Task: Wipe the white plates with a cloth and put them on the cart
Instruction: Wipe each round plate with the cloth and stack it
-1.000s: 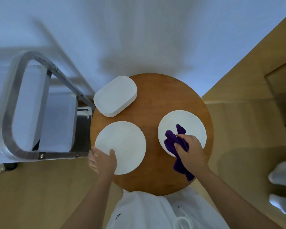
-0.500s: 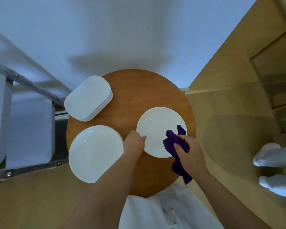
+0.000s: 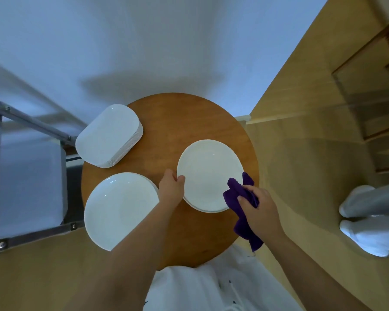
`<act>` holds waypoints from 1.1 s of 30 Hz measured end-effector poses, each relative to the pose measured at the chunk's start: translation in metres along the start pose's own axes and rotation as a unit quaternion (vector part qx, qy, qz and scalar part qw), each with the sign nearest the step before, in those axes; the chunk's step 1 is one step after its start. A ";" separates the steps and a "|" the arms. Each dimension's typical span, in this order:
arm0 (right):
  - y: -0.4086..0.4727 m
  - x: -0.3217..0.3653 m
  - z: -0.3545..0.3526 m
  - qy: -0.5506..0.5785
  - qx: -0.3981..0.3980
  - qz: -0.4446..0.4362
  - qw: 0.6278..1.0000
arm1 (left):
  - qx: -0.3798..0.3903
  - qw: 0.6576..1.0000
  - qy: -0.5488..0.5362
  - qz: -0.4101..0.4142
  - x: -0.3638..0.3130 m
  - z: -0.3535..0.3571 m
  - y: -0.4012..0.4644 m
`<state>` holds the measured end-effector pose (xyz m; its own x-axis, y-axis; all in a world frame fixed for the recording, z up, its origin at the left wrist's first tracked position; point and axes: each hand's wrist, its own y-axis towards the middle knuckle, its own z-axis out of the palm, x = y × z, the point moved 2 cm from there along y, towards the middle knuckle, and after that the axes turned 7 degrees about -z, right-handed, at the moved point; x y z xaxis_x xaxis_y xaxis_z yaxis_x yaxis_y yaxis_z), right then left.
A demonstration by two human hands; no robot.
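**Plate steadied at the rim, cloth at its edge**

While the left hand (image 3: 171,191) pinches the near-left rim of the round plate (image 3: 209,173), thumb over the edge, the right hand (image 3: 259,209) is clenched around a bunched purple cloth (image 3: 239,194) that touches the plate's near-right rim. That plate tops a short stack on the round wooden desk (image 3: 173,122). A second round stack (image 3: 119,209) overhangs the desk's left edge, and a pile of rounded-rectangular plates (image 3: 108,135) sits at the far left. The metal cart (image 3: 32,124) stands just beside the desk on the left.

Glazed white plates like these are probably stiff, smooth and slippery, heavy for their size, and would chip or shatter if dropped. Taking one by the rim, fingers beneath and thumb above, looks safest. The cloth is soft and limp; its tail hangs off the desk edge.

No brand, label or writing can be read anywhere.
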<state>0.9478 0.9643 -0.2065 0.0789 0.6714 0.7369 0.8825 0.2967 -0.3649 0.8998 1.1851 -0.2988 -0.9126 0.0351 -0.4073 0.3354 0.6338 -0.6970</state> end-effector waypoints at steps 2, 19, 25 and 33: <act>-0.001 0.000 0.001 0.005 0.000 0.006 1.000 | 0.010 0.991 -0.115 -0.062 -0.002 0.003 -0.003; -0.012 0.026 0.009 -0.059 -0.083 -0.006 0.995 | 0.145 0.895 -0.407 -0.115 -0.009 -0.015 -0.067; -0.012 0.056 0.018 -0.188 -0.089 -0.086 0.974 | 0.129 0.903 -0.406 -0.047 -0.004 -0.049 -0.118; -0.019 0.131 0.047 -0.112 -0.125 -0.226 0.960 | 0.093 0.901 -0.422 -0.049 0.011 -0.086 -0.160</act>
<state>0.9194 1.0785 -0.1303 -0.4142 0.6498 0.6373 0.8892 0.4384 0.1309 0.8157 1.1505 -0.1415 -0.4644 -0.6629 -0.5872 0.3676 0.4589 -0.8089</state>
